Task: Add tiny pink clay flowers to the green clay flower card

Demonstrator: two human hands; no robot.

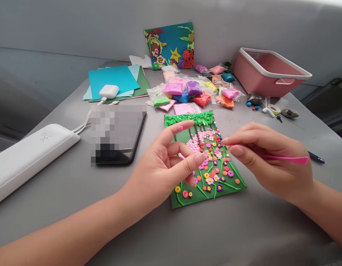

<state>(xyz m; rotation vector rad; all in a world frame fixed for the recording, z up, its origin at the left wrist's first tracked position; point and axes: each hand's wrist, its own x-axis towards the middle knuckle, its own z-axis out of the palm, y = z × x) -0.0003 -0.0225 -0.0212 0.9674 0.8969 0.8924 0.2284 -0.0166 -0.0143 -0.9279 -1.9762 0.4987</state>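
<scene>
On the grey table lies a green card (177, 201) decorated with clay flowers, green stems and a leafy top border. My left hand (167, 159) hovers over its left side, index finger and thumb apart, the other fingers loosely bent. A small pink clay dot (180, 128) sticks to the index finger. Something pale pink shows between the bent fingers, too small to make out. My right hand (273, 162) grips a pink clay modelling tool (290, 159) at the card's right edge; the fingers cover the tool's front part and its tip is hard to see.
Several bags of coloured clay (193, 88) lie behind the card, with a pink basket (270, 79) at the back right. A sea-themed clay picture (171, 46) leans on the wall. Leftward are a phone (123, 129), a power bank (35, 155) and coloured sheets (115, 79).
</scene>
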